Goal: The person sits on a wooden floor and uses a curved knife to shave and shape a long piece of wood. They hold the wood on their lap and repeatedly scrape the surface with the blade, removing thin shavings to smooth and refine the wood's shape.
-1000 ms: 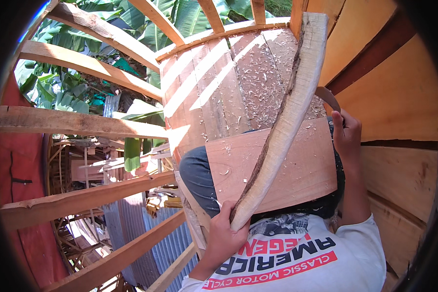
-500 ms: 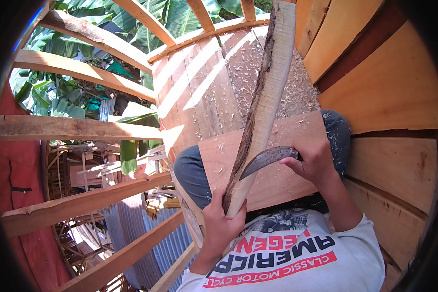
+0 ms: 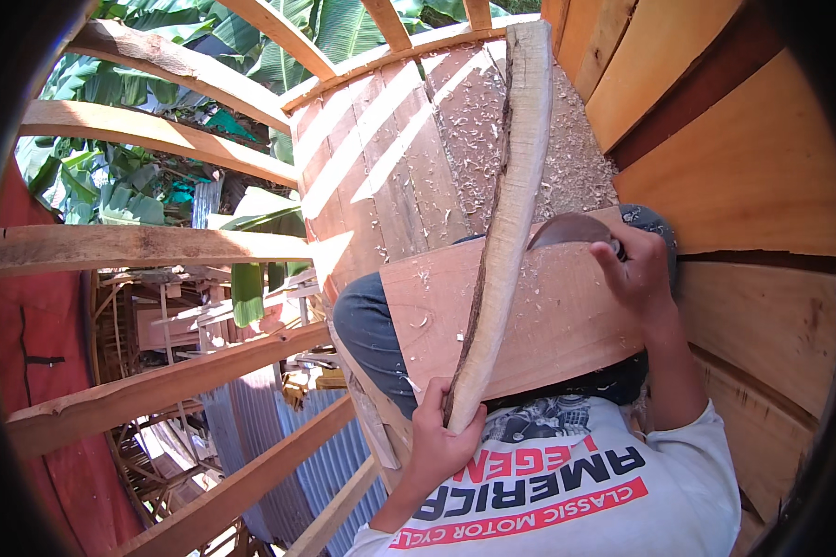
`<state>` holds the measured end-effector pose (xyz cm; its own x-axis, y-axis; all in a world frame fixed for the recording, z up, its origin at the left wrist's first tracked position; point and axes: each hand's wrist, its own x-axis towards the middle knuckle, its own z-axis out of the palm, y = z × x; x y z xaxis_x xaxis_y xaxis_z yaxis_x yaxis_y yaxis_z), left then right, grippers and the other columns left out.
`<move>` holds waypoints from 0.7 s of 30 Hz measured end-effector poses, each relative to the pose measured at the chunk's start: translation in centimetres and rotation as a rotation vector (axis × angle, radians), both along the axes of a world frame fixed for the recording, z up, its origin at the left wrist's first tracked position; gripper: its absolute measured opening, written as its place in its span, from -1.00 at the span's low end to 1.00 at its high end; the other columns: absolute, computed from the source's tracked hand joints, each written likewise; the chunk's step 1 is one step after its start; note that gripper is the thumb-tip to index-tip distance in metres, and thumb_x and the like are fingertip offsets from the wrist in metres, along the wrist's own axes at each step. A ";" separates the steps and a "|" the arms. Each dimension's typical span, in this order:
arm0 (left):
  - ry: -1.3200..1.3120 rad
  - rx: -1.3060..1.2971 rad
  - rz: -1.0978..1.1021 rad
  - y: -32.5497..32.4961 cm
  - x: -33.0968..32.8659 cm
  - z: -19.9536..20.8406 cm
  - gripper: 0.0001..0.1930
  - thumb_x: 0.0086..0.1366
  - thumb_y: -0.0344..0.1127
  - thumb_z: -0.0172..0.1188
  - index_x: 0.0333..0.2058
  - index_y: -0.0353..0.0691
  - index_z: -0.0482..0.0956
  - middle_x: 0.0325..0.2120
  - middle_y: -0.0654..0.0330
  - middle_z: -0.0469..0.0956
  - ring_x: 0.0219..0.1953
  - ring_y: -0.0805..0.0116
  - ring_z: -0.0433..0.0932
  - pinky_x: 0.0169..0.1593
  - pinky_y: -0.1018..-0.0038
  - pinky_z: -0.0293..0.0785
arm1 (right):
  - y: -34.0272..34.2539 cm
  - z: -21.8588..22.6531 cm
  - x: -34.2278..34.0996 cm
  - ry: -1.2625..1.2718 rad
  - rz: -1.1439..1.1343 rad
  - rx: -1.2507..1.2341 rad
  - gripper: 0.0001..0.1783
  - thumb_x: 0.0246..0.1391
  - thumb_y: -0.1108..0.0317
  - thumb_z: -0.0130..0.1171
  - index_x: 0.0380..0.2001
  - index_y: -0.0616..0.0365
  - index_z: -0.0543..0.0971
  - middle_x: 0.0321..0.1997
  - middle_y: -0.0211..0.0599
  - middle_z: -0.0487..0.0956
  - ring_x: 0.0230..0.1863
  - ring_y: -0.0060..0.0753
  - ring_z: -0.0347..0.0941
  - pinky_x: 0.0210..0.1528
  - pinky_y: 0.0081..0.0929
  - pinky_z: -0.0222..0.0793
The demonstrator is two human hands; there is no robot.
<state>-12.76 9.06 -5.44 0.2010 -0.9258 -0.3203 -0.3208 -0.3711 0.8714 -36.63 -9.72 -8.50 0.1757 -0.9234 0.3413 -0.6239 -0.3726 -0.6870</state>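
A long, slightly curved strip of wood with rough bark along its left edge slants up and away from me. My left hand is closed around its near end. My right hand grips the handle of a knife with a broad curved blade. The blade's tip is close to the strip's right side; I cannot tell whether it touches. Beneath both, a flat wooden board rests across my lap with a few shavings on it. Most of the knife's handle is hidden in my fist.
A plank floor strewn with wood shavings spreads ahead. Wooden railing bars run along my left, with corrugated metal sheets below. A plank wall stands close on my right. Large green leaves hang beyond the railing.
My right hand and the knife have moved away and to the right, off the lower part of the wood strip. The strip has turned, its far end now lower in view.
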 end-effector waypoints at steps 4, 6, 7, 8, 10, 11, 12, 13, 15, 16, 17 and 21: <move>0.043 -0.055 -0.006 -1.5 -0.4 -0.1 -0.70 0.09 -0.49 0.28 -0.24 -0.30 0.35 -0.49 0.13 0.51 -0.42 0.49 0.49 -0.34 0.55 0.38 | 4.9 -1.4 3.1 0.109 0.328 0.082 -0.39 -0.06 -0.22 0.24 -0.72 0.13 0.40 -0.74 -0.22 0.39 -0.69 -0.09 0.40 -0.64 -0.30 0.27; 0.101 -0.026 -0.004 -1.5 -0.3 -0.4 -0.69 0.08 -0.50 0.26 -0.23 -0.29 0.35 -0.50 0.16 0.48 -0.42 0.51 0.46 -0.35 0.56 0.36 | 4.8 -1.4 3.6 0.105 0.317 0.029 -0.39 -0.06 -0.23 0.24 -0.72 0.11 0.41 -0.74 -0.23 0.40 -0.70 -0.11 0.41 -0.65 -0.30 0.27; 0.132 -0.013 -0.006 -1.5 -0.3 -0.5 -0.69 0.07 -0.50 0.26 -0.23 -0.29 0.34 -0.50 0.17 0.47 -0.42 0.52 0.44 -0.35 0.56 0.35 | 4.6 -1.3 3.8 0.104 0.307 0.002 -0.39 -0.06 -0.24 0.24 -0.72 0.11 0.42 -0.74 -0.23 0.40 -0.70 -0.13 0.41 -0.66 -0.30 0.26; 0.122 -0.010 -0.001 -1.4 -0.2 -0.5 -0.69 0.06 -0.51 0.25 -0.23 -0.29 0.34 -0.51 0.18 0.46 -0.43 0.52 0.43 -0.35 0.56 0.34 | 4.3 -1.2 4.0 0.109 0.292 -0.011 -0.38 -0.05 -0.25 0.22 -0.72 0.11 0.41 -0.74 -0.23 0.40 -0.70 -0.13 0.41 -0.66 -0.30 0.26; 0.113 -0.007 0.005 -1.3 -0.1 -0.4 -0.69 0.05 -0.52 0.23 -0.23 -0.28 0.34 -0.52 0.20 0.44 -0.44 0.53 0.40 -0.36 0.57 0.32 | 3.3 -0.9 4.1 0.128 0.261 -0.037 -0.36 -0.03 -0.26 0.20 -0.72 0.13 0.41 -0.74 -0.22 0.41 -0.70 -0.12 0.41 -0.66 -0.30 0.25; 0.128 0.079 -0.036 -1.2 -0.1 -0.2 -0.65 0.03 -0.55 0.21 -0.18 -0.28 0.33 -0.47 0.23 0.42 -0.40 0.55 0.40 -0.32 0.60 0.31 | 2.4 -1.0 3.8 0.077 0.175 -0.063 -0.36 -0.02 -0.26 0.18 -0.72 0.14 0.40 -0.73 -0.21 0.40 -0.70 -0.11 0.40 -0.65 -0.29 0.25; 0.141 0.166 -0.071 -0.9 0.0 0.3 -0.61 0.02 -0.59 0.20 -0.14 -0.27 0.33 -0.43 0.26 0.41 -0.36 0.56 0.40 -0.27 0.63 0.30 | 1.2 -1.1 3.4 0.024 0.096 -0.089 -0.35 0.00 -0.26 0.16 -0.72 0.15 0.40 -0.73 -0.20 0.40 -0.71 -0.10 0.39 -0.65 -0.29 0.24; 0.152 0.250 -0.106 -0.6 0.1 0.6 -0.56 0.01 -0.62 0.19 -0.10 -0.27 0.32 -0.39 0.29 0.39 -0.33 0.58 0.40 -0.22 0.65 0.30 | -0.1 -1.3 2.9 -0.030 0.016 -0.117 -0.34 0.02 -0.26 0.14 -0.71 0.16 0.39 -0.73 -0.19 0.40 -0.71 -0.09 0.38 -0.65 -0.28 0.24; 0.191 0.220 -0.098 0.8 -0.2 -0.1 -0.64 0.02 -0.56 0.19 -0.18 -0.27 0.34 -0.46 0.24 0.43 -0.40 0.56 0.40 -0.31 0.60 0.31 | -3.0 -1.9 0.0 0.057 -0.230 0.083 -0.35 0.07 -0.22 0.11 -0.70 0.19 0.39 -0.72 -0.15 0.41 -0.71 -0.06 0.38 -0.63 -0.27 0.24; 0.208 0.204 -0.089 1.4 -0.2 -0.4 -0.68 0.03 -0.54 0.19 -0.22 -0.28 0.34 -0.49 0.22 0.45 -0.44 0.55 0.40 -0.35 0.58 0.32 | -3.7 -1.9 -1.2 0.052 -0.238 0.094 -0.36 0.07 -0.21 0.12 -0.70 0.19 0.39 -0.72 -0.14 0.41 -0.70 -0.05 0.38 -0.63 -0.27 0.24; 0.226 0.188 -0.087 1.5 -0.2 -0.4 -0.68 0.03 -0.54 0.19 -0.22 -0.28 0.34 -0.49 0.23 0.45 -0.44 0.56 0.39 -0.35 0.58 0.32 | -4.3 -1.7 -2.5 0.049 -0.252 0.106 -0.37 0.08 -0.20 0.13 -0.70 0.18 0.40 -0.72 -0.12 0.40 -0.70 -0.04 0.39 -0.62 -0.26 0.24; 0.222 0.208 -0.076 1.4 -0.1 -0.9 -0.65 0.01 -0.54 0.19 -0.19 -0.27 0.35 -0.47 0.23 0.45 -0.37 0.57 0.39 -0.27 0.59 0.31 | -1.3 -0.7 0.5 0.076 -0.030 -0.044 -0.40 0.07 -0.16 0.16 -0.70 0.16 0.40 -0.74 -0.11 0.40 -0.69 -0.02 0.40 -0.63 -0.24 0.24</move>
<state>-12.89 10.45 -6.29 0.0380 -0.8453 -0.5330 -0.1650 -0.5314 0.8309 -36.14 -11.01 -9.20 0.1746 -0.9130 0.3686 -0.6848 -0.3816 -0.6208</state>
